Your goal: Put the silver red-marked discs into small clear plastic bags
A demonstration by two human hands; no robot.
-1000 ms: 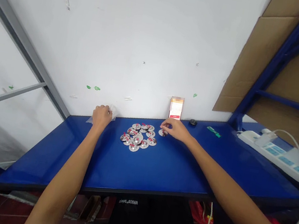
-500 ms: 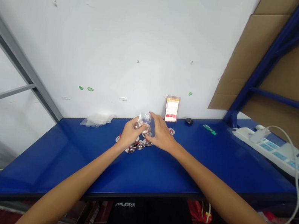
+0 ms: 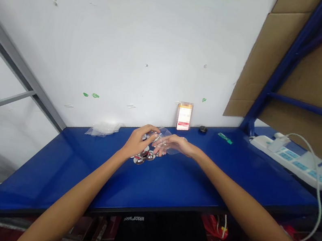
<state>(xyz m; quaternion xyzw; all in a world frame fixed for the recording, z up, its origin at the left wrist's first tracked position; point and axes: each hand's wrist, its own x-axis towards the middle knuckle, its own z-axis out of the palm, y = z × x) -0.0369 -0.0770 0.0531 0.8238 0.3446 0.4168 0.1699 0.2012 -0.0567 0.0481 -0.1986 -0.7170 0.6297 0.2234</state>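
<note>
Between my hands, above the blue table, a clear plastic bag (image 3: 164,132) is spread out and creased. My left hand (image 3: 140,141) is closed at the bag's left side, thumb against fingers. My right hand (image 3: 178,143) has its fingers curled at the bag, and clear film shows over and below them. Whether anything is inside the bag is hard to make out. Just below the hands lie several shiny round metal discs, one nearest the front (image 3: 138,160), with bits of red among them. My fingers partly cover the pile.
Flat clear plastic bags (image 3: 105,128) lie by the wall at the left. A phone-like lit screen (image 3: 184,117) leans against the wall, beside a small black round object (image 3: 203,129) and a green item (image 3: 225,138). A white power strip (image 3: 293,161) with a cable sits at the right.
My right hand has turned and lowered, its fingers now curled under the bag. The bag has spread to the right. My left hand has shifted slightly left and its grip has changed.
</note>
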